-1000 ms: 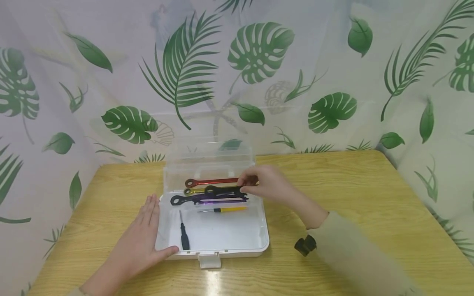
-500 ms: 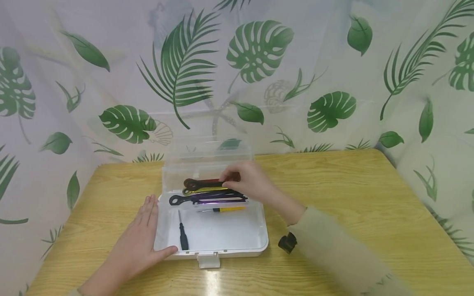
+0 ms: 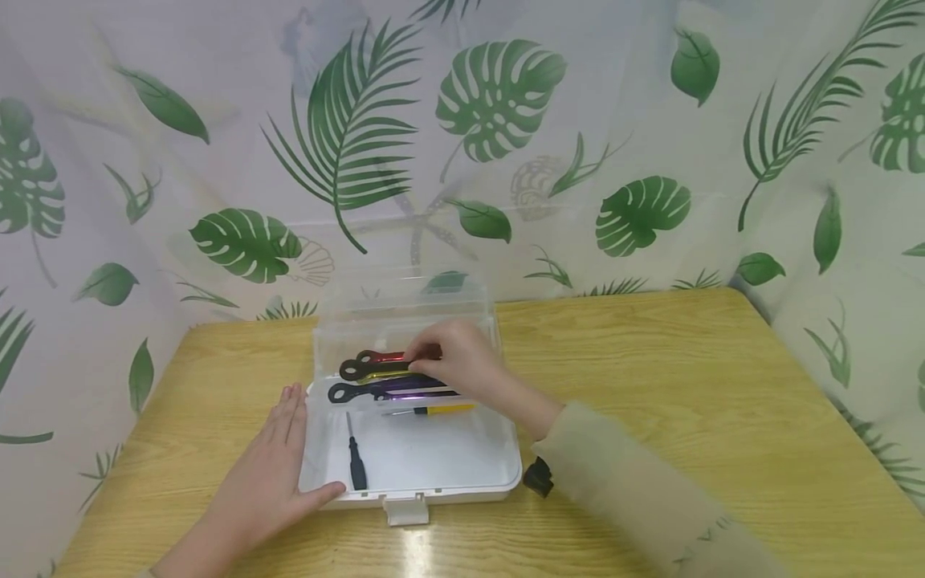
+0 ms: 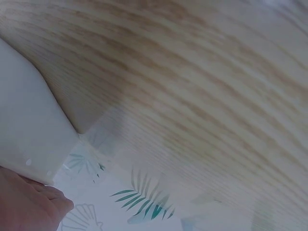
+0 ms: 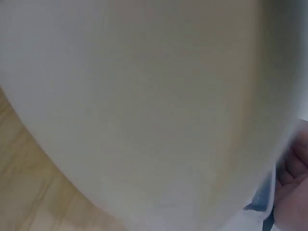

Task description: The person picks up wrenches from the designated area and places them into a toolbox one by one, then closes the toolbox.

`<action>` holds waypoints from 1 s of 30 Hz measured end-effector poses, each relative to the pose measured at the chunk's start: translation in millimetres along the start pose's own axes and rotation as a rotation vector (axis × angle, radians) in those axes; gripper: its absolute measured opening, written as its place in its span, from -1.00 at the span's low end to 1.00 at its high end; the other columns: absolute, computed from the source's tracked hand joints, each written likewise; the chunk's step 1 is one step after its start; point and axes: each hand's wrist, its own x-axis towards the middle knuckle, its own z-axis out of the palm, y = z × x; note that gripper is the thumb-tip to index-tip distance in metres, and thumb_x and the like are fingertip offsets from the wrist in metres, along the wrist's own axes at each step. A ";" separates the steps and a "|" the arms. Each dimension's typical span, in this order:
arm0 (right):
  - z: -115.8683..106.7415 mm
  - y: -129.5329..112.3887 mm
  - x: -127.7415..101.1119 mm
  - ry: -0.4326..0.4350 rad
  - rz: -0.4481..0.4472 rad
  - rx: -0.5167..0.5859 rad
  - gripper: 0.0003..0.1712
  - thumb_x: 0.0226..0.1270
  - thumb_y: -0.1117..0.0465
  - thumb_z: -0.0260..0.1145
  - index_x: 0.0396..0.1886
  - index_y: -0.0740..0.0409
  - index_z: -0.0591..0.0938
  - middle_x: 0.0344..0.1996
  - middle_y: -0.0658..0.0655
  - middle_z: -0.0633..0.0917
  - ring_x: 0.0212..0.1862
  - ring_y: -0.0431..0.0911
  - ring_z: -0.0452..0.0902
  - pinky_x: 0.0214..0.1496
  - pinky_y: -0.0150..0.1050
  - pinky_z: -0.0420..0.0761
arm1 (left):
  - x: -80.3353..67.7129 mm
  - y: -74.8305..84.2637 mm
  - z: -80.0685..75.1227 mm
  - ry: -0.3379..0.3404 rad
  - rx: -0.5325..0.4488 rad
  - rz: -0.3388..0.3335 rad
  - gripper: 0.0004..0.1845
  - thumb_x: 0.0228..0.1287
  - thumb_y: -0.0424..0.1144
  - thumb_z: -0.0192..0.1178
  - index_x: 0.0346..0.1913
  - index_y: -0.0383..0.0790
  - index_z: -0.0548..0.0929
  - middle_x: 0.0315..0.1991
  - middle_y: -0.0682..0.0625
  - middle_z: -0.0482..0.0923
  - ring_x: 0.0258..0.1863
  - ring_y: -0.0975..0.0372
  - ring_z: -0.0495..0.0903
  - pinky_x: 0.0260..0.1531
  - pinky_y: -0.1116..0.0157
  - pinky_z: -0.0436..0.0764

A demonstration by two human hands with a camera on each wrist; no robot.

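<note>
My right hand (image 3: 462, 365) pinches a black wrench (image 3: 379, 368) over the tray of a white toolbox (image 3: 415, 466). The wrench's ring end points left; its other end is hidden by the hand. A red wrench (image 3: 386, 356) lies behind it, and a yellow wrench (image 3: 383, 375) shows partly beneath. In front are another black wrench (image 3: 348, 392) and a purple wrench (image 3: 422, 395). My left hand (image 3: 263, 461) rests with straight fingers along the box's left side, thumb at the front rim. The left wrist view shows that hand (image 4: 29, 204) against the box wall (image 4: 29, 106).
A black screwdriver (image 3: 358, 472) and a yellow-handled screwdriver (image 3: 451, 409) lie in the box bottom. Its clear lid (image 3: 405, 301) stands raised behind, near the leaf-patterned backdrop. A latch (image 3: 406, 512) hangs in front. The sleeve (image 5: 144, 115) fills most of the right wrist view.
My right hand has moved left over the tray with the black wrench, whose ring end now lies farther left, just in front of the red wrench's. The left hand has stayed put.
</note>
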 end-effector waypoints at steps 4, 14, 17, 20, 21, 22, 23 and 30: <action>7.8 0.7 1.4 -0.014 -0.005 -0.015 -0.92 0.36 0.32 0.52 -0.18 0.13 0.86 -0.20 0.07 0.88 -0.18 -0.14 0.75 -0.01 -0.30 0.78 | -0.4 0.1 -0.5 0.000 0.004 -0.002 0.38 0.23 0.52 0.25 0.63 -0.62 -0.01 0.67 -0.51 -0.04 0.67 -0.33 0.05 0.62 -0.21 0.25; 12.1 3.7 3.1 -0.026 0.014 -0.032 -0.91 0.39 0.32 0.50 -0.16 0.12 0.85 -0.16 0.08 0.88 -0.11 -0.10 0.78 0.05 -0.24 0.79 | -0.1 0.4 -1.1 -0.002 0.001 0.001 0.38 0.23 0.51 0.26 0.62 -0.64 0.01 0.66 -0.53 -0.03 0.66 -0.34 0.06 0.62 -0.21 0.26; 12.0 4.8 3.1 -0.021 0.008 -0.029 -0.90 0.40 0.33 0.49 -0.15 0.13 0.85 -0.14 0.08 0.88 -0.07 -0.09 0.79 0.09 -0.21 0.80 | 0.6 0.9 -1.9 -0.013 -0.010 -0.011 0.38 0.23 0.51 0.25 0.62 -0.63 0.00 0.66 -0.52 -0.03 0.66 -0.34 0.05 0.62 -0.21 0.26; 12.0 5.7 2.8 -0.018 -0.001 -0.027 -0.87 0.41 0.34 0.48 -0.11 0.14 0.85 -0.10 0.09 0.88 -0.03 -0.08 0.80 0.14 -0.20 0.80 | 1.0 1.1 -2.8 -0.022 -0.019 -0.022 0.39 0.22 0.52 0.25 0.63 -0.62 -0.01 0.66 -0.52 -0.03 0.66 -0.34 0.06 0.62 -0.21 0.26; 12.1 6.0 2.8 -0.015 -0.007 -0.028 -0.86 0.41 0.34 0.47 -0.09 0.14 0.85 -0.08 0.09 0.88 -0.01 -0.08 0.80 0.15 -0.20 0.79 | 1.1 1.2 -3.1 -0.029 -0.024 -0.028 0.39 0.23 0.53 0.24 0.63 -0.62 -0.02 0.67 -0.51 -0.04 0.67 -0.33 0.05 0.62 -0.20 0.25; 12.2 6.2 2.8 -0.014 -0.012 -0.030 -0.85 0.41 0.34 0.47 -0.08 0.14 0.84 -0.08 0.09 0.87 -0.01 -0.07 0.80 0.15 -0.20 0.79 | 1.3 1.1 -3.3 -0.030 -0.024 -0.029 0.39 0.23 0.53 0.24 0.63 -0.62 -0.02 0.67 -0.51 -0.04 0.67 -0.33 0.05 0.62 -0.20 0.25; 12.4 6.4 2.7 -0.012 -0.016 -0.035 -0.84 0.41 0.34 0.47 -0.07 0.14 0.84 -0.07 0.09 0.87 0.00 -0.07 0.80 0.15 -0.20 0.79 | 1.4 0.9 -3.3 -0.029 -0.024 -0.028 0.39 0.23 0.53 0.24 0.63 -0.62 -0.01 0.67 -0.51 -0.04 0.66 -0.34 0.05 0.62 -0.20 0.25; 11.4 7.0 -0.9 0.002 -0.048 -0.058 -0.78 0.36 0.34 0.51 -0.02 0.14 0.83 -0.02 0.10 0.87 0.02 -0.05 0.80 0.18 -0.17 0.79 | 2.2 -0.1 -2.5 -0.028 -0.015 -0.019 0.39 0.24 0.53 0.23 0.62 -0.63 -0.01 0.66 -0.52 -0.04 0.67 -0.33 0.04 0.63 -0.20 0.24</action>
